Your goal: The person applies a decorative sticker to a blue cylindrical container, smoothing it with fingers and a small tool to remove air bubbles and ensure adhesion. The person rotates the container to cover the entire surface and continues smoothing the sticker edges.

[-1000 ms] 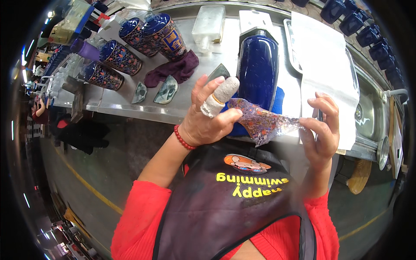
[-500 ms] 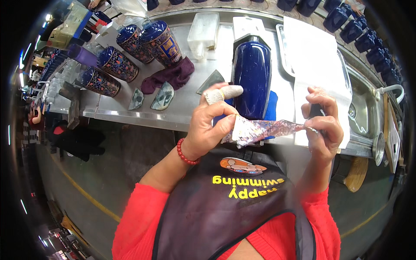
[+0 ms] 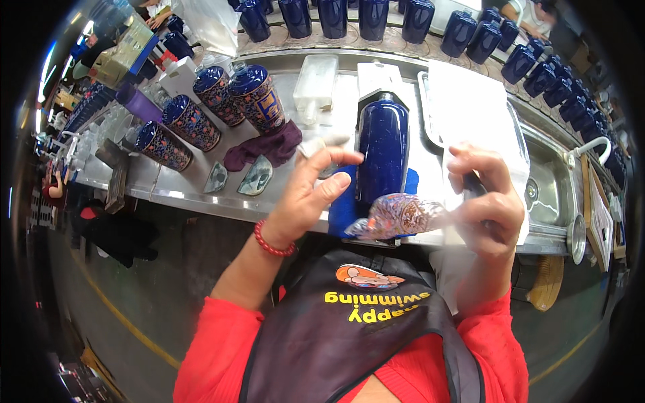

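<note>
Between the two hands sits a patterned decal sheet (image 3: 398, 215), all orange and blue swirls, stretched sideways just above the apron. Right hand (image 3: 487, 208) is curled tight around its right end, and seems to grip a dark tool too, can't tell what exactly. Left hand (image 3: 310, 195) is half open, fingers loosely bent, bandaged fingertip up, hovering just left of the sheet's other end; whether it touches is hard to say. Right behind the sheet lies one plain blue bottle (image 3: 381, 158) on a blue cloth (image 3: 342, 208). Further left of the left hand: two clear film scraps (image 3: 255, 176), a purple rag (image 3: 265, 149), and four decorated jars (image 3: 257, 98) lying on the steel counter (image 3: 168, 185). Beyond the right hand there's a white cloth (image 3: 470, 107) and a sink (image 3: 547, 185).
</note>
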The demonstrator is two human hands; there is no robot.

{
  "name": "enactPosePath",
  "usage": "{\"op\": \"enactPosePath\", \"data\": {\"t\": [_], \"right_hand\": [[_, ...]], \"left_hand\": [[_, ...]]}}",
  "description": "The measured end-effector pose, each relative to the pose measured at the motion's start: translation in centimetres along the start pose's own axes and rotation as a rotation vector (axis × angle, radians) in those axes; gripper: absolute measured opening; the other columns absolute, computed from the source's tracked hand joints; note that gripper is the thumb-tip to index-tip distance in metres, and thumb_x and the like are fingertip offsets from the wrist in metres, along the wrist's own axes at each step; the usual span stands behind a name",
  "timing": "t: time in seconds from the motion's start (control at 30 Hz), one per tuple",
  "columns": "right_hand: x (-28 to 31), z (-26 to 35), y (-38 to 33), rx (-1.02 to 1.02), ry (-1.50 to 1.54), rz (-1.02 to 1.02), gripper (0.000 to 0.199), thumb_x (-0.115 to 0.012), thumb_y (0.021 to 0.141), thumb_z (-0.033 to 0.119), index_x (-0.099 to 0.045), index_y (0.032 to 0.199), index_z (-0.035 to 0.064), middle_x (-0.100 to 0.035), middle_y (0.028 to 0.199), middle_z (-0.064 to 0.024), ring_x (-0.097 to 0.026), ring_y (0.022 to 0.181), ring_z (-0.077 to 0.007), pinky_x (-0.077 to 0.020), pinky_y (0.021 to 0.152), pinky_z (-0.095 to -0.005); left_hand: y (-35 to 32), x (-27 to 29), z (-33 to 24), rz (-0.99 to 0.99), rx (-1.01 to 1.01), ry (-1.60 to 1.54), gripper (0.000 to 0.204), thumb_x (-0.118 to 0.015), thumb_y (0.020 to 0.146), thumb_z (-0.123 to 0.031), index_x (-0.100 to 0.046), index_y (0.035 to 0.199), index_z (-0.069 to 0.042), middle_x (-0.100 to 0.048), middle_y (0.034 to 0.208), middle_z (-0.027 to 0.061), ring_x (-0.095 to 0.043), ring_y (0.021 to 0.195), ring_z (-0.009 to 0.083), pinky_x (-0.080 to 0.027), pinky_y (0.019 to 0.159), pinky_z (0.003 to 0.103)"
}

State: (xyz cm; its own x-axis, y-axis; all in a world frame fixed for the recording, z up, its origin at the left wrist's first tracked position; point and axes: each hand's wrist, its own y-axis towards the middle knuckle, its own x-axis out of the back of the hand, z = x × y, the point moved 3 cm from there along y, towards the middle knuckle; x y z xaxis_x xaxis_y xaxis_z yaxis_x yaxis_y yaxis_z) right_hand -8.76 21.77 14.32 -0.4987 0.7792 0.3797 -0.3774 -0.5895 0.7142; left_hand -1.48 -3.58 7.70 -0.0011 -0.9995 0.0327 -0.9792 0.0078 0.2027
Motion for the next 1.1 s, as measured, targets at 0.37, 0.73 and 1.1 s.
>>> {"op": "enactPosePath", "data": {"t": [0.37, 0.73, 1.1], "right_hand": [[0.8, 3.0, 4.1, -0.014, -0.326, 0.152, 0.021, -0.079, 0.068, -0.005, -0.071, 0.085, 0.0057, -0.059, 0.126, -0.0185, -0.065, 0.092, -0.0215, -0.0461, 0.062, -0.0292], [1.9, 2.0, 2.9, -0.089, -0.304, 0.078, 0.014, -0.074, 0.077, 0.005, -0.062, 0.082, 0.0027, -0.061, 0.126, -0.0186, -0.064, 0.11, -0.03, -0.05, 0.089, -0.0378], [1.4, -3.6, 1.2, -0.282, 0.312, -0.054, 0.022, -0.059, 0.104, 0.013, -0.07, 0.119, 0.0003, -0.055, 0.134, -0.0119, -0.055, 0.11, -0.0153, -0.0444, 0.094, -0.0281]], "left_hand": [[5.6, -3.8, -6.6, 0.563, -0.34, 0.275, 0.034, -0.072, 0.084, -0.021, -0.069, 0.115, -0.006, -0.06, 0.131, 0.0174, -0.053, 0.127, 0.0345, -0.037, 0.111, 0.044], [4.7, -4.0, -8.6, 0.309, -0.502, 0.662, 0.012, -0.073, 0.088, -0.015, -0.066, 0.094, -0.007, -0.066, 0.088, 0.0073, -0.065, 0.084, 0.0259, -0.05, 0.079, 0.038], [5.8, -2.4, -10.9, 0.208, -0.716, 0.534, 0.015, -0.077, 0.093, -0.011, -0.066, 0.102, -0.005, -0.067, 0.088, 0.0061, -0.062, 0.072, 0.0198, -0.049, 0.066, 0.033]]}}
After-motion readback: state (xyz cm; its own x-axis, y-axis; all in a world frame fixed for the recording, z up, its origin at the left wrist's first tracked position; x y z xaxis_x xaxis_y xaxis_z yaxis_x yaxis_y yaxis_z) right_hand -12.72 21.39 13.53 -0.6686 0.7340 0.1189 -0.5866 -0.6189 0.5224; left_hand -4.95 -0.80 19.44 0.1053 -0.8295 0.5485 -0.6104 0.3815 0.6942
